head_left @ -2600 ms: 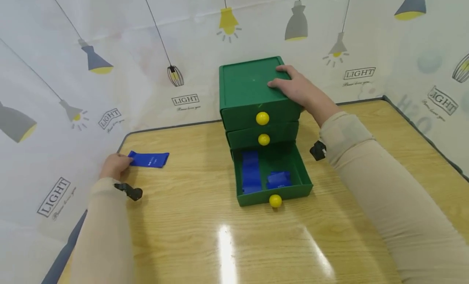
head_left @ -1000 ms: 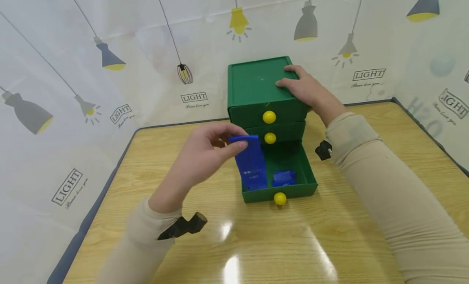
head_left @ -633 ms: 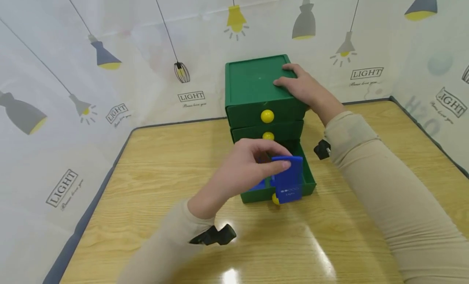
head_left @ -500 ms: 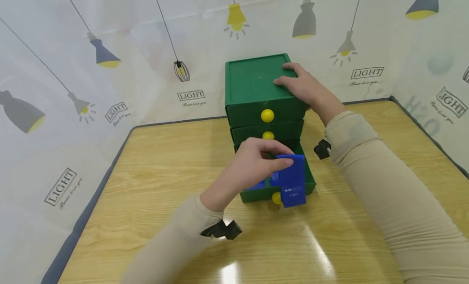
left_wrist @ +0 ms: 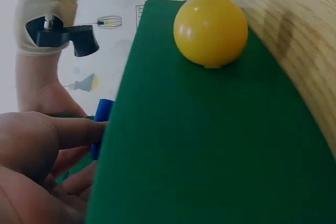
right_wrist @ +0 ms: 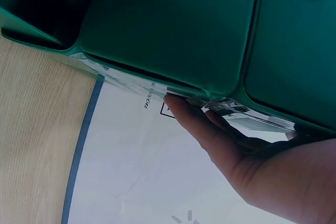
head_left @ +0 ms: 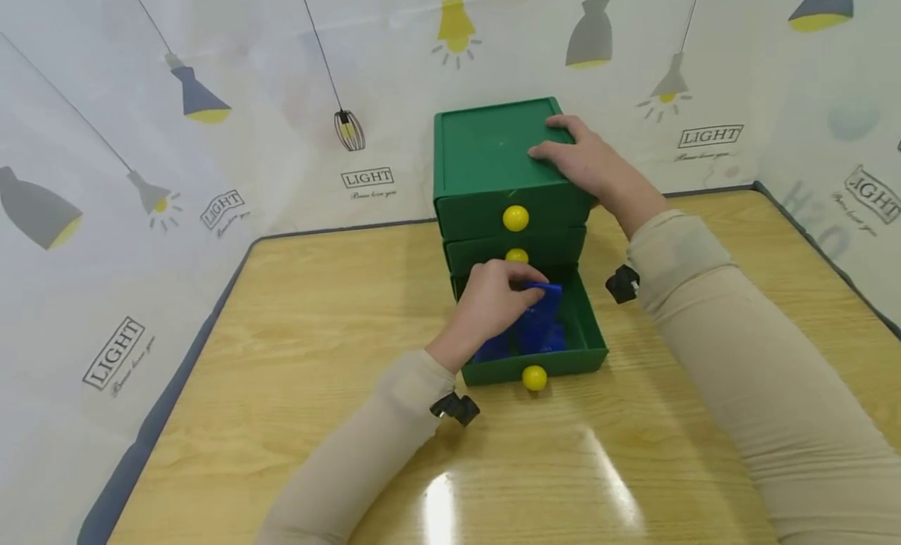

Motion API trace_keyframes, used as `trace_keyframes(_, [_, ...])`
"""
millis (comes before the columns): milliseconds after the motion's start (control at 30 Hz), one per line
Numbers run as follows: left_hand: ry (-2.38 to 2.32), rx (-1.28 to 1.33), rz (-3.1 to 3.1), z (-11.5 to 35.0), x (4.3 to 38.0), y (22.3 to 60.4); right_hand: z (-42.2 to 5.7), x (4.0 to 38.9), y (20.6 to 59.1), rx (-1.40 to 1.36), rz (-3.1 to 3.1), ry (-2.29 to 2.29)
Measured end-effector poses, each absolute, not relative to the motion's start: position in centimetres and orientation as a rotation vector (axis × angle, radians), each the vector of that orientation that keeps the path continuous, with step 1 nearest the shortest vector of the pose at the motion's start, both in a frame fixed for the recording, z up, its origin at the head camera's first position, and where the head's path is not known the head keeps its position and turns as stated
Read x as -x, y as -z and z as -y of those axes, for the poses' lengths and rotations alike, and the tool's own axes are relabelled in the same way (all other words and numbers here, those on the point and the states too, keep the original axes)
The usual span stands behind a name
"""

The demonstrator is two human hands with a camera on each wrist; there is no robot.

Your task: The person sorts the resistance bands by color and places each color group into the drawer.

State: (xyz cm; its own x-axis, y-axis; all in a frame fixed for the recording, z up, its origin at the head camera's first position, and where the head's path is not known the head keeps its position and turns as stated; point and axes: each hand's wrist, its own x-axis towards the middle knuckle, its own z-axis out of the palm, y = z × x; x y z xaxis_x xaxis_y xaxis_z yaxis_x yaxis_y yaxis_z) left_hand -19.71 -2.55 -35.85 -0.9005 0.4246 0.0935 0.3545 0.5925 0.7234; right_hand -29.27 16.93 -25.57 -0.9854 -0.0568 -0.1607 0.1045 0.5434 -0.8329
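My left hand (head_left: pixel 493 302) pinches the top edge of a blue resistance band (head_left: pixel 545 304) between thumb and fingers. That band hangs down inside the pulled-out bottom drawer (head_left: pixel 573 363) of a green drawer cabinet (head_left: pixel 493 150). Behind the drawer front in the left wrist view, only a bit of the held band (left_wrist: pixel 103 111) shows by my fingers. Another blue band (head_left: pixel 493 348) lies at the drawer's left, partly hidden by my hand. My right hand (head_left: pixel 591 162) rests on the cabinet's top right edge; in the right wrist view, fingers (right_wrist: pixel 191 119) lie against its side.
Each drawer front carries a yellow ball knob (head_left: pixel 535 378); the upper two drawers are pushed in. The cabinet stands on a wooden table (head_left: pixel 338 318), close to a lamp-patterned backdrop (head_left: pixel 281 99) along the back and sides.
My left hand has picked up the blue band from the table's left and carried it across to the drawer, then lowered it inside. My right hand has stayed on the cabinet.
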Motion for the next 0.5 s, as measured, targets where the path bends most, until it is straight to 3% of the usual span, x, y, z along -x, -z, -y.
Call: trace_keyframes(500, [-0.901,-0.555,-2.948,1.8,20.0,37.6,-17.0,29.4,25.4,-0.061,-2.584,1.427])
